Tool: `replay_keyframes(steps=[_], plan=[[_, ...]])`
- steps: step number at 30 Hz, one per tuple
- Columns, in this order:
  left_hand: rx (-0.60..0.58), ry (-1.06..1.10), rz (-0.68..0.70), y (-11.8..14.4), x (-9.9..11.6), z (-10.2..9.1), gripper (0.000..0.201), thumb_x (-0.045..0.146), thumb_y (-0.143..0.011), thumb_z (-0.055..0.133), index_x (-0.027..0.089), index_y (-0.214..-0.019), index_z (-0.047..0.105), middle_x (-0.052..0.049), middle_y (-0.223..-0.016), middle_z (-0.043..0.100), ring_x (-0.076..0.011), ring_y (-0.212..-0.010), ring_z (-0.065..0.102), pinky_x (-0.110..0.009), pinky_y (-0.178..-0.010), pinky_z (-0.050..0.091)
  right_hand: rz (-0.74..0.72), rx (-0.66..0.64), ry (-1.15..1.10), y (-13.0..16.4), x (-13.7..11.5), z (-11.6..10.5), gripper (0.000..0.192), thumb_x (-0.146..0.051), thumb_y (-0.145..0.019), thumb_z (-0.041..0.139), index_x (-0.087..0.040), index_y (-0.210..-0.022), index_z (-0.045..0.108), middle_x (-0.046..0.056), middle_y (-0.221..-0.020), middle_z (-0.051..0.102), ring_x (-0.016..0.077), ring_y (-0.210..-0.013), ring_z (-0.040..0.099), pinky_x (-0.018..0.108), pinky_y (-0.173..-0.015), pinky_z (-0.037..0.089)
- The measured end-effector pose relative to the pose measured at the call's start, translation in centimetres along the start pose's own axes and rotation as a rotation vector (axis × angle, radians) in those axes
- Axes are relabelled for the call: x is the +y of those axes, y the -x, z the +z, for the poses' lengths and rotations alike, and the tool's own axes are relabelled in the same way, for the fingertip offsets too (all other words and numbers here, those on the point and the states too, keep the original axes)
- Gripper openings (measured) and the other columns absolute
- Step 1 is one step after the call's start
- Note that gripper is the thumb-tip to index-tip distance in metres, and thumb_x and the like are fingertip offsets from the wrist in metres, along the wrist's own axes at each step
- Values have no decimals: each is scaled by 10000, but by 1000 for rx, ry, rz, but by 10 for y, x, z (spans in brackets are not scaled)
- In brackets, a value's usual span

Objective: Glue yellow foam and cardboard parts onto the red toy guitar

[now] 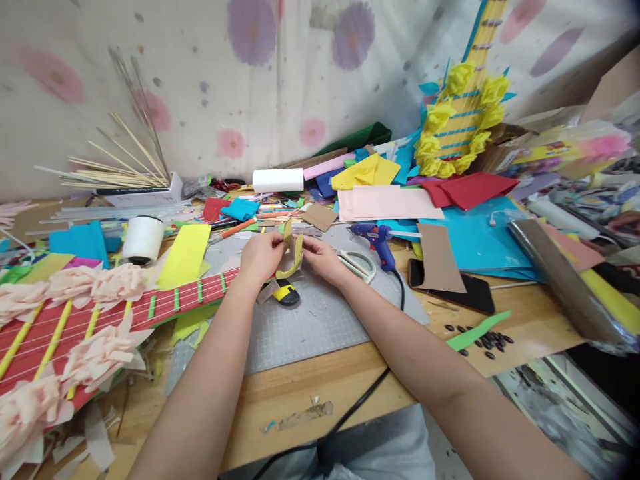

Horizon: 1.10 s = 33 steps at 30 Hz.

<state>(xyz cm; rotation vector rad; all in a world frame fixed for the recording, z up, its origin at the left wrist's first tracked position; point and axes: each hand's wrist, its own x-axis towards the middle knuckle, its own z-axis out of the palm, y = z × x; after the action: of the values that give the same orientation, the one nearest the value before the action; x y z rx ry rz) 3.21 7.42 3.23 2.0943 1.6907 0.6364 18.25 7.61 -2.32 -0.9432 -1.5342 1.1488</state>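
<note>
Above the grey cutting mat (320, 327), a bent yellow-green strip (291, 270), of card or foam, curves between my two hands. My left hand (263, 259) pinches its left, upright end. The fingers of my right hand (323, 260) are closed on its right end, with the fingertips partly hidden behind the strip. Just below lies a yellow and black tool (286, 293), perhaps a tape measure or cutter. White-handled scissors (359, 265) rest by my right wrist, and a blue glue gun (375, 240) stands beyond them.
A red paper guitar (190, 300) with pale flowers reaches in from the left. Another guitar with yellow flowers (457, 127) leans at the back right. A phone (475, 293), dark beads (493, 340) and a white tape roll (143, 239) lie around. The black cord (370, 393) crosses the table edge.
</note>
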Motion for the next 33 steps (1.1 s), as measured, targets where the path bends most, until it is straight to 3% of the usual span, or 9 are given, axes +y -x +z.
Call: replay_keyframes(steps=[20,33], plan=[[-13,-78,-5,-1,3,-1,292,325,-801,459,256,-921,716,-42,-928,716,-235,-863,633,-300,-696,430,27,-24,-12,-1,2,-3,331,-172,-750,542,-245,-1042,680,-33,-1060,676,165,-1088,576,345,-1005,396],[-114,133,69,-2,-5,-1,244,298,-755,508,215,-911,676,-30,-884,708,-196,-776,639,-283,-661,465,36,-59,-21,-1,-2,-5,363,-192,-724,581,-223,-1078,656,-3,-1085,668,163,-1024,608,326,-942,449]])
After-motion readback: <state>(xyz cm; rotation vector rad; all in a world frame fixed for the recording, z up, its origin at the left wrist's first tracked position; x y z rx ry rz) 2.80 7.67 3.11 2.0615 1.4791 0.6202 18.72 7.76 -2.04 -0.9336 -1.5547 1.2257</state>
